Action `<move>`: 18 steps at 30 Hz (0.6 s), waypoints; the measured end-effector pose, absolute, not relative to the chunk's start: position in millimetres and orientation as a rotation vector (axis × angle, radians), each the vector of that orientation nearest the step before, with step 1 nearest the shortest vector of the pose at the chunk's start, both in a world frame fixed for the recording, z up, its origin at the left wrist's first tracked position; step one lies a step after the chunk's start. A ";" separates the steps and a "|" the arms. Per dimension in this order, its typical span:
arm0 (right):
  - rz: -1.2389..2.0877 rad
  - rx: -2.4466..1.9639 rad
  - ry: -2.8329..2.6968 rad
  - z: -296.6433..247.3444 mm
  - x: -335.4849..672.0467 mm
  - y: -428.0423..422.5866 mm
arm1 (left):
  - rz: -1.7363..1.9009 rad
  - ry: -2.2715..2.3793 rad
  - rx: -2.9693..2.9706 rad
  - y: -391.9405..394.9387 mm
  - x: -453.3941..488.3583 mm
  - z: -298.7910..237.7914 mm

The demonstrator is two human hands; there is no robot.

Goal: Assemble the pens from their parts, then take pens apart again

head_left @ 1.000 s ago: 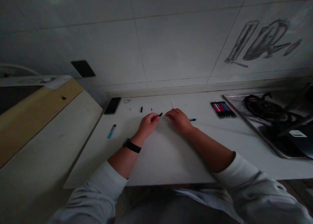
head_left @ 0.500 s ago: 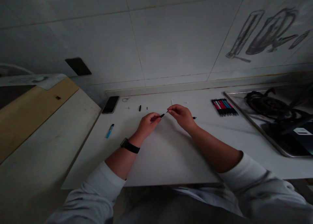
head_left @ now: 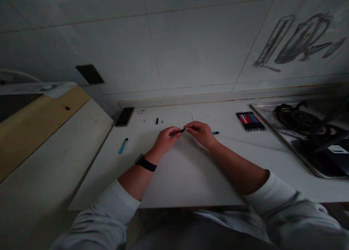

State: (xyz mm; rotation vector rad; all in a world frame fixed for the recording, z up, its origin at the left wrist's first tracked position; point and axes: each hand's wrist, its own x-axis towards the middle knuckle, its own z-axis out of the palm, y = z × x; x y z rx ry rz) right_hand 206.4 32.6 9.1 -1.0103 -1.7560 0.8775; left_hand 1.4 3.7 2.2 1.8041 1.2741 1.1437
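My left hand (head_left: 167,138) is closed, pinching a short black pen part (head_left: 183,130) between thumb and fingers. My right hand (head_left: 200,132) meets it at the far end, thumb and forefinger pinched; the small dark piece seen in them a moment before is now hidden. Behind the right hand a blue and black pen piece (head_left: 216,133) lies on the table, partly covered. A thin clear tube (head_left: 193,116) rests just beyond that hand. Left of centre lie a black pen part (head_left: 157,121) and a tiny dark piece (head_left: 161,122). A blue pen barrel (head_left: 123,146) with a black end is farther left.
A row of several pens (head_left: 250,121) lies at the right, beside a gas stove (head_left: 308,133) with a metal rim. A phone (head_left: 124,116) and a small ring-shaped item (head_left: 141,111) are at the back left. The tiled wall (head_left: 196,53) closes off the white table's (head_left: 191,177) back.
My right hand has moved left and slightly down, bringing its fingertips from a small gap to the end of the black pen part. More of the blue and black piece behind it shows.
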 end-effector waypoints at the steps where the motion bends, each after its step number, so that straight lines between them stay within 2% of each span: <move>1: 0.843 -1.010 -1.791 10.0 206.2 31.7 | 1.138 1.274 1.807 3.8 1.4 2.4; 7: 0.710 -1.020 -1.773 19.4 220.7 42.4 | 1.122 1.253 1.742 4.5 0.5 2.1; 11: 0.394 -1.240 -1.661 18.2 253.2 67.4 | 1.163 1.226 1.699 5.4 -0.3 0.9; 18: 0.124 -1.475 -2.148 0.9 273.6 80.6 | 1.141 1.216 1.723 6.5 -2.0 -2.4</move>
